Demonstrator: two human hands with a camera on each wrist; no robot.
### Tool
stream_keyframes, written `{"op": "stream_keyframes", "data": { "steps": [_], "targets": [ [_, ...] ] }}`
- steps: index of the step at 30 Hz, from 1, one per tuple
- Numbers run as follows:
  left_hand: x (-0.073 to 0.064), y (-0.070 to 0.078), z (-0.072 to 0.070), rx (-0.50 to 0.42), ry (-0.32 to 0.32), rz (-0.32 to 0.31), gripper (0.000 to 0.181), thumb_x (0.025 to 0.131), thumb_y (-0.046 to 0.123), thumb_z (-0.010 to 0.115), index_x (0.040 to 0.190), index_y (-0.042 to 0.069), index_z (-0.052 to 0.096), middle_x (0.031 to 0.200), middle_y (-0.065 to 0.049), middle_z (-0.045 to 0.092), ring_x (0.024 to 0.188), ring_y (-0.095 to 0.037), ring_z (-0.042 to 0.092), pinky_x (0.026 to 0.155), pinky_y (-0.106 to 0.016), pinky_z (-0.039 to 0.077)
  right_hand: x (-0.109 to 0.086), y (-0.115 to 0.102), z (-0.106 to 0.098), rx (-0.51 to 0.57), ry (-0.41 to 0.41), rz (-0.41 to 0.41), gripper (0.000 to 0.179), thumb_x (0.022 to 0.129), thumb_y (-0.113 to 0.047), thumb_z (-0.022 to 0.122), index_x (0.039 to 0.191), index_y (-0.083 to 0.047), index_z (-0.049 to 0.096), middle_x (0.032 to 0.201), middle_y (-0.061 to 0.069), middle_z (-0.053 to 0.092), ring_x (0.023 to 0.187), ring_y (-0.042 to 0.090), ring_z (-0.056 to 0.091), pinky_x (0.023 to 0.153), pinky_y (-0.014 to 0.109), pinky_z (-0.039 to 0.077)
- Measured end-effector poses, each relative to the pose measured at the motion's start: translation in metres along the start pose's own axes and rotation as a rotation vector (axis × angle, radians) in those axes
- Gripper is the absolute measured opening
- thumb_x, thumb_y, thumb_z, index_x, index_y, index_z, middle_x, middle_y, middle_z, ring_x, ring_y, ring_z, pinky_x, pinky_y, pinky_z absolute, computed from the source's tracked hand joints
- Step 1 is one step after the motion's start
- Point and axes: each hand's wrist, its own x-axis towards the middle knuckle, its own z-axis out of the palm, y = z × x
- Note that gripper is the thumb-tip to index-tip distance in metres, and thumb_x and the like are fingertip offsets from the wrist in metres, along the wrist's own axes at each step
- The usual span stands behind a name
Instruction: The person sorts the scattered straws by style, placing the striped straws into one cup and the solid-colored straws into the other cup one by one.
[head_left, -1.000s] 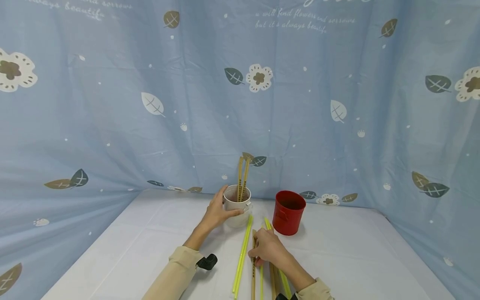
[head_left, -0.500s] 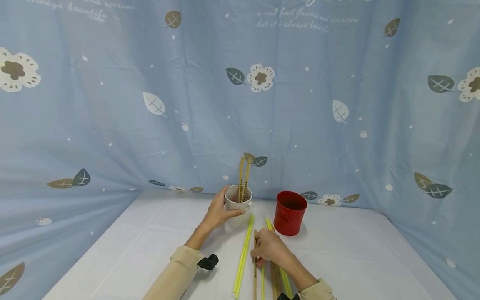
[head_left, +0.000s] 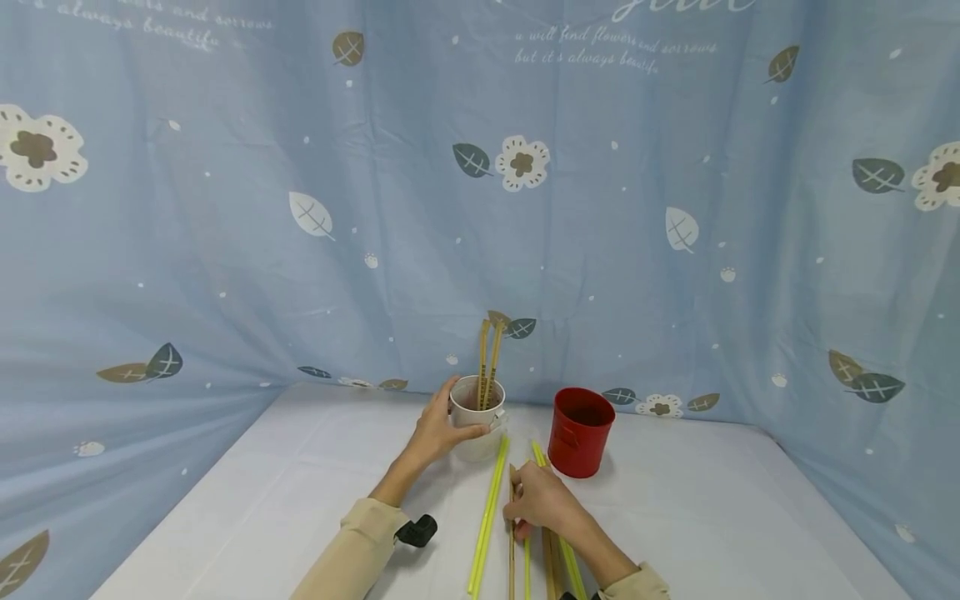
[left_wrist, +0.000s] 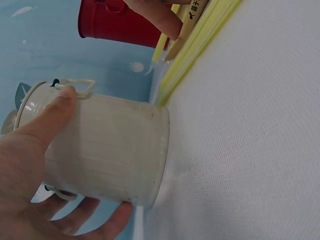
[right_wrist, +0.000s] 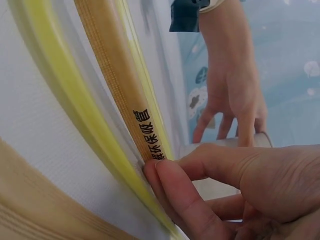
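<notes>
My left hand grips a small white metal bucket from its left side, thumb beside one wire handle and fingers around the far side. The bucket's base is at the white tabletop. Two brown paper-wrapped straws stand upright in it, leaning slightly apart. With thumb and fingertips, my right hand pinches another brown paper-wrapped straw printed with black characters. That straw points away from me, close over the table, between yellow straws. Two yellow straws lie just to its left.
A red metal bucket stands right of the white one, just beyond my right hand. More brown straws and yellow straws lie under my right forearm. A blue patterned curtain hangs behind the table.
The pinched straw has turned a little: its printing showed in the head view a second ago and now its narrow edge does. Both hands keep their places.
</notes>
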Motion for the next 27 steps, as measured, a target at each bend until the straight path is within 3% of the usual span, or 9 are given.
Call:
{"op": "stream_keyframes", "data": {
  "steps": [3, 10, 16, 20, 27],
  "targets": [
    [0.0, 0.0, 0.0, -0.001, 0.008, 0.006, 0.108, 0.071, 0.043, 0.087, 0.155, 0.012, 0.027, 0.149, -0.02, 0.041, 0.131, -0.041, 0.049, 0.102, -0.06, 0.043, 0.001, 0.0, -0.001, 0.013, -0.007, 0.007, 0.019, 0.079, -0.004, 0.075, 0.094, 0.004, 0.066, 0.058, 0.006, 0.065, 0.046, 0.015, 0.066, 0.046, 0.018, 0.046],
    [-0.001, -0.001, 0.001, -0.009, 0.006, 0.01, 0.108, 0.071, 0.044, 0.087, 0.155, 0.013, 0.027, 0.15, -0.02, 0.041, 0.131, -0.041, 0.049, 0.101, -0.06, 0.043, 0.001, -0.002, -0.004, 0.042, -0.018, 0.013, 0.032, 0.08, -0.005, 0.074, 0.108, 0.009, 0.066, 0.059, 0.006, 0.066, 0.048, 0.017, 0.068, 0.05, 0.021, 0.051],
    [0.0, -0.004, 0.002, 0.007, 0.012, 0.01, 0.108, 0.07, 0.046, 0.087, 0.155, 0.015, 0.027, 0.15, -0.019, 0.041, 0.131, -0.04, 0.049, 0.102, -0.06, 0.043, 0.002, 0.0, -0.006, 0.106, -0.006, -0.004, 0.052, 0.081, -0.003, 0.072, 0.126, 0.016, 0.056, 0.067, 0.007, 0.066, 0.049, 0.02, 0.068, 0.055, 0.027, 0.056],
    [0.0, -0.003, 0.002, 0.005, 0.015, 0.008, 0.108, 0.071, 0.046, 0.086, 0.155, 0.015, 0.027, 0.15, -0.02, 0.04, 0.131, -0.041, 0.049, 0.101, -0.061, 0.044, 0.004, 0.003, -0.008, 0.133, 0.002, -0.035, 0.055, 0.081, -0.002, 0.071, 0.129, 0.018, 0.053, 0.072, 0.007, 0.067, 0.049, 0.021, 0.068, 0.055, 0.029, 0.057],
    [-0.001, -0.003, 0.002, -0.005, 0.003, 0.006, 0.108, 0.071, 0.048, 0.086, 0.156, 0.016, 0.026, 0.151, -0.018, 0.04, 0.133, -0.039, 0.048, 0.102, -0.06, 0.043, 0.007, 0.005, -0.013, 0.103, 0.066, -0.018, 0.054, 0.082, -0.005, 0.072, 0.13, 0.013, 0.055, 0.072, 0.004, 0.065, 0.048, 0.017, 0.067, 0.054, 0.026, 0.056]
  ]
}}
